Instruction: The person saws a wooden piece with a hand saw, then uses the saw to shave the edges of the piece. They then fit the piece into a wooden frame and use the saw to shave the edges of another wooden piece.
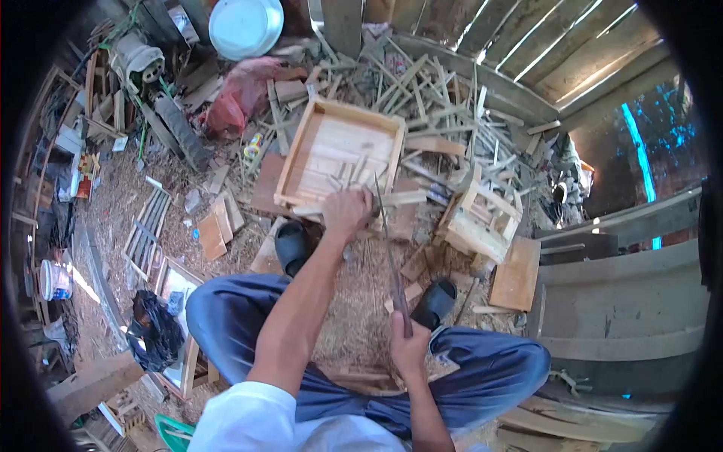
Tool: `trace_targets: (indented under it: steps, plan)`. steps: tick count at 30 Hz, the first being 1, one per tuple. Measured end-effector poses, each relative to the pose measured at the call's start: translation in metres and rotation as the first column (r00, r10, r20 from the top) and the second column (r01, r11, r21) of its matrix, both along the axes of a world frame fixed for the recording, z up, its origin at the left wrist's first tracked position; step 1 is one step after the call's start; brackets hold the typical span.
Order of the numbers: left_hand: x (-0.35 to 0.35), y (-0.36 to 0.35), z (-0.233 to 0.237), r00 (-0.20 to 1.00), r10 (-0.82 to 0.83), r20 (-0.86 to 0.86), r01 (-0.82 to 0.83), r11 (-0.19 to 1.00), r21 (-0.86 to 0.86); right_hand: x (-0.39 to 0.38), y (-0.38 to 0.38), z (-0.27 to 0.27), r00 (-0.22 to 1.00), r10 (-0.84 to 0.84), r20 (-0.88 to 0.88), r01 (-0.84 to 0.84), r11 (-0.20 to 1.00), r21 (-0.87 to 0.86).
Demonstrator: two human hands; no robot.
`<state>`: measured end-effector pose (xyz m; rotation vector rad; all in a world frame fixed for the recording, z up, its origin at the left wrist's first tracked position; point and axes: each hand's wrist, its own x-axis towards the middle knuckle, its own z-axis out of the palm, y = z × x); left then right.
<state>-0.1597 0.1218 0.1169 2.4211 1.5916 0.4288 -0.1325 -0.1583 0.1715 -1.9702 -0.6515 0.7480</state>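
My left hand [348,212] is closed around a light wooden strip [407,198], which lies across the near edge of a shallow wooden tray [296,160]. Several short wood pieces [348,173] lie inside the tray, just beyond my fingers. In my right hand [410,348] is the handle of a long knife [394,275] with a narrow, dark blade. The blade points away from me, and its upper part overlaps the strip just right of my left hand.
A small wooden frame piece [480,224] stands right of the tray. Thin offcuts [422,87] are heaped behind it. Sandals [435,303] are on my feet. A black plastic bag [154,331] lies at left, and a white basin [246,29] is at the back.
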Motion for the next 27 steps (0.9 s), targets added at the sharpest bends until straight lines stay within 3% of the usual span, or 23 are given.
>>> trace_targets:
  steps: [1, 4, 6, 9, 12, 16, 18, 20, 23, 25, 27]
  plan:
    - [-0.001, -0.005, 0.001, 1.000, 0.002, 0.013, -0.001, 1.000, -0.019, 0.004, 0.009, 0.004, 0.993, 0.075, 0.095, -0.067, 0.995, -0.080]
    - [0.004, 0.003, 0.006, 0.998, 0.000, 0.063, 0.001, 1.000, -0.008, 0.014, 0.067, 0.001, 0.992, 0.053, 0.112, -0.038, 0.991, -0.129]
    - [-0.001, 0.004, 0.003, 0.997, -0.003, 0.076, 0.002, 1.000, 0.002, 0.015, 0.083, 0.003, 0.992, 0.062, 0.111, -0.066, 0.997, 0.037]
    - [0.003, 0.008, 0.000, 0.999, 0.028, 0.037, -0.026, 0.999, -0.037, 0.002, 0.014, 0.000, 0.999, 0.033, 0.039, -0.036, 0.996, 0.080]
    - [0.000, 0.002, -0.005, 0.996, 0.013, 0.083, -0.010, 0.999, -0.032, -0.002, 0.004, 0.003, 0.999, 0.013, 0.035, -0.013, 1.000, 0.004]
    - [0.003, 0.006, -0.003, 0.994, 0.020, 0.105, -0.020, 1.000, 0.003, 0.016, 0.068, 0.004, 0.998, 0.063, 0.010, -0.062, 0.995, -0.082]
    - [0.000, 0.002, -0.003, 0.994, 0.015, 0.105, -0.015, 1.000, 0.003, 0.005, 0.045, 0.018, 0.999, 0.031, 0.013, -0.030, 0.998, -0.056]
    - [0.002, 0.005, 0.000, 0.994, 0.026, 0.105, -0.026, 1.000, 0.003, -0.006, 0.005, 0.016, 0.998, -0.021, 0.055, 0.015, 0.995, 0.103]
    - [-0.001, -0.008, -0.003, 0.994, 0.040, 0.105, -0.034, 0.997, -0.065, 0.009, 0.033, 0.008, 0.995, 0.075, 0.071, -0.073, 0.997, -0.033]
    - [0.001, -0.005, -0.001, 0.993, 0.045, 0.112, -0.037, 0.997, -0.074, 0.019, 0.093, 0.005, 0.992, 0.104, 0.066, -0.096, 0.988, -0.118]
    - [0.000, 0.005, 0.002, 0.992, 0.006, 0.129, 0.000, 0.999, -0.047, 0.012, 0.078, 0.008, 0.993, 0.088, 0.079, -0.083, 0.995, -0.064]
